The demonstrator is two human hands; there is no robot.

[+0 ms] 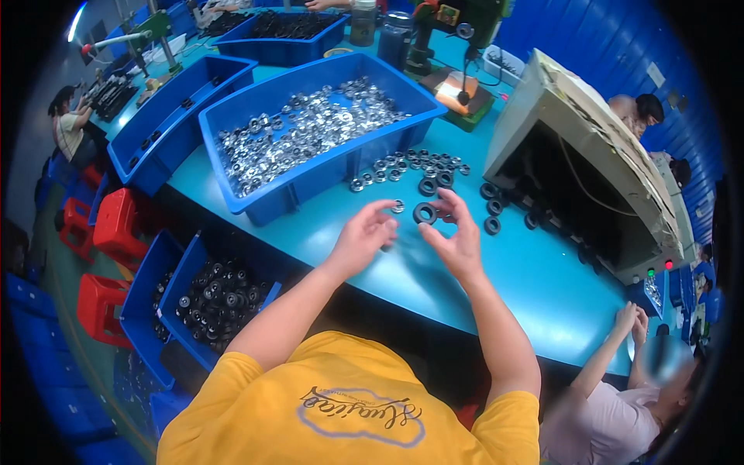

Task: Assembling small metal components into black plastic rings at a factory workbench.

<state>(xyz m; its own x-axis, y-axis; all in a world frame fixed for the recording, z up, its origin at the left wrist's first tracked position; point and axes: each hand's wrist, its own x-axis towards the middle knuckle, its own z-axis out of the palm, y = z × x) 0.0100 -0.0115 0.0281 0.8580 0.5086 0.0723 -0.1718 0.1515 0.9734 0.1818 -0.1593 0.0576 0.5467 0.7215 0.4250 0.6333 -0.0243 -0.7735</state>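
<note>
Hands [364, 237] just apart, fingers [456, 206] half-curled

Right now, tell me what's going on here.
A person in a yellow shirt holds a black ring in the right hand; a small silver part shows at the fingertips of the left hand. The two pieces are apart. On the table beyond stands a blue bin of loose silver pieces.

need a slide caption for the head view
Right hand holding a black ring, left hand with a small silver part at its fingertips, near a large blue bin.
</note>
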